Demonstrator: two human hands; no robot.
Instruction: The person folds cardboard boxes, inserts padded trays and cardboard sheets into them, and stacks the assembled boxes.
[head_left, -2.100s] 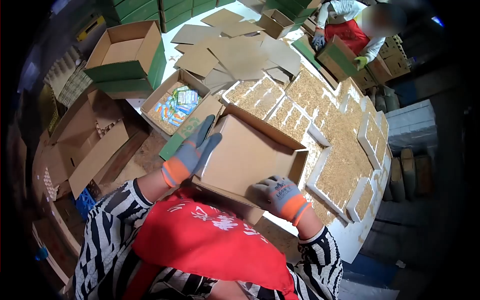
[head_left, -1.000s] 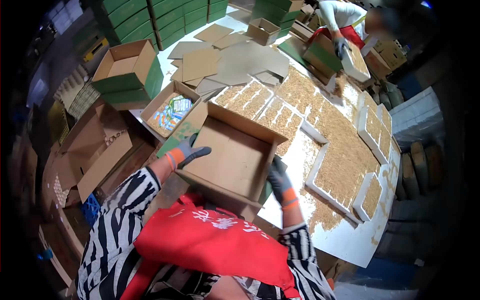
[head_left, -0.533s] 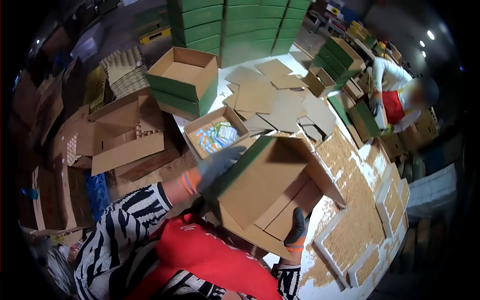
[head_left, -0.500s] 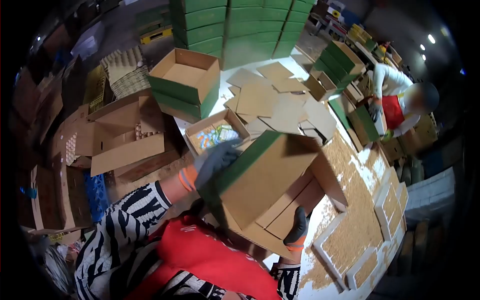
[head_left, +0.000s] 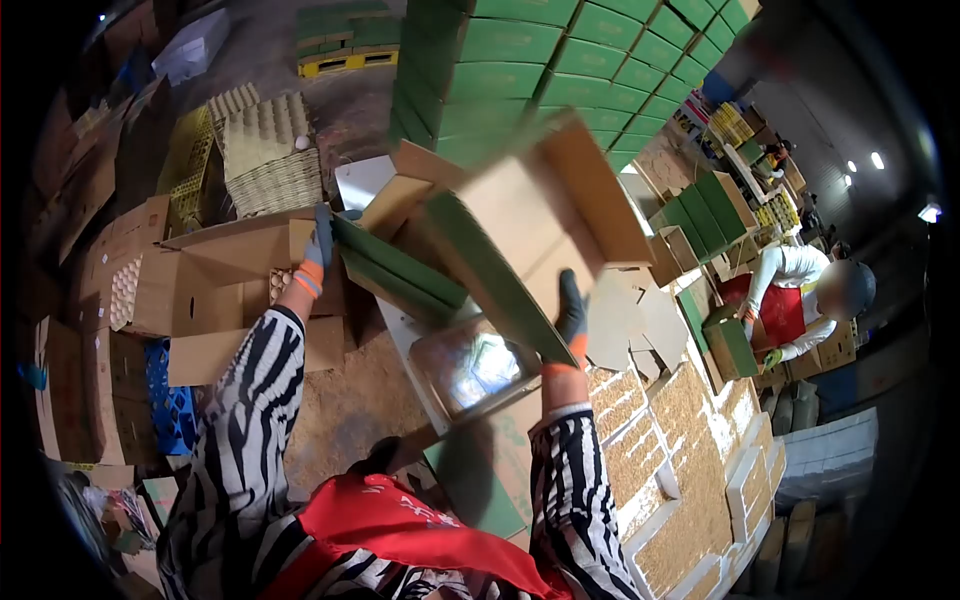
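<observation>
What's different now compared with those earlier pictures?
The right hand has carried the open green-sided cardboard box forward, towards the low stack of green cardboard boxes. The left hand has let go of that box and is at the stack's left edge. The beige egg trays stayed stacked.

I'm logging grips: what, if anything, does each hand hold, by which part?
Right gloved hand: tilted, open green-sided cardboard box, by its near end. Left gloved hand: at left end of another green cardboard box; grip unclear.
</observation>
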